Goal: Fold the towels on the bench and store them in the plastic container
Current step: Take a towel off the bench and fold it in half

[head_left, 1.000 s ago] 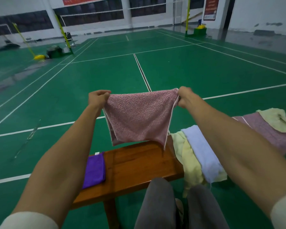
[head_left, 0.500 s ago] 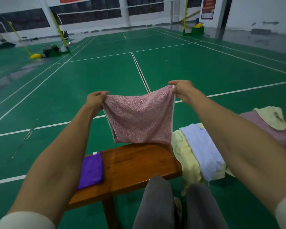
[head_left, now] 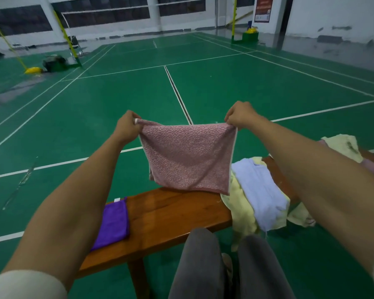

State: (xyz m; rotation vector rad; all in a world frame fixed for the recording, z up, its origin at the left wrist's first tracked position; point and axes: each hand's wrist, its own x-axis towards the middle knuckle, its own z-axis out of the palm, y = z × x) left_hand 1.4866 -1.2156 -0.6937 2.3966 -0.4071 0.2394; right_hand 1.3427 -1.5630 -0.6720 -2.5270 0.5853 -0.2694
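Left hand (head_left: 125, 128) and right hand (head_left: 240, 115) each pinch a corner of the nubby pink towel (head_left: 187, 158), doubled above the glossy wooden bench (head_left: 171, 214).

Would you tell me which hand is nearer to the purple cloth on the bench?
Left. The left hand is above the purple cloth; the right hand is farther off, over the bench's other side.

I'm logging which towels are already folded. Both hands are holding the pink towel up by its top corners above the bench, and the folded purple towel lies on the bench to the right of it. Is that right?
Not quite: the head view shows the purple towel lying on the bench to the left of the pink towel, not the right. The rest holds: the left hand and the right hand pinch its top corners, holding it up above the bench.
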